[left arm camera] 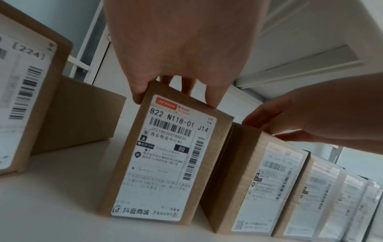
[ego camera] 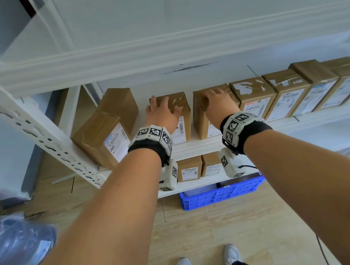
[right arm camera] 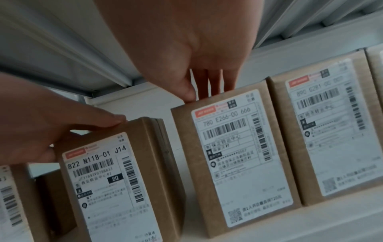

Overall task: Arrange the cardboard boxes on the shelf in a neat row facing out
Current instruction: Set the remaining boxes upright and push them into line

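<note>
Brown cardboard boxes with white shipping labels stand on the white shelf [ego camera: 204, 145]. My left hand [ego camera: 162, 107] [left arm camera: 176, 96] grips the top of the box labelled 822 N118-01 J14 [ego camera: 183, 111] [left arm camera: 165, 155] [right arm camera: 107, 180], thumb on its left edge and fingers over the top. My right hand [ego camera: 213, 97] [right arm camera: 203, 93] holds the top of the neighbouring box labelled 780 E266-00 666 [ego camera: 201, 118] [right arm camera: 238, 155] [left arm camera: 265, 180]. A narrow gap separates the two boxes. Both labels face out. To their right runs a tight row of several boxes [ego camera: 285, 93].
At the shelf's left end a larger box [ego camera: 102, 136] sits skewed by the perforated post [ego camera: 27, 127], with another box [ego camera: 118, 104] behind it. The upper shelf [ego camera: 161, 55] hangs close overhead. Small boxes [ego camera: 189, 169] and a blue crate [ego camera: 220, 194] lie below.
</note>
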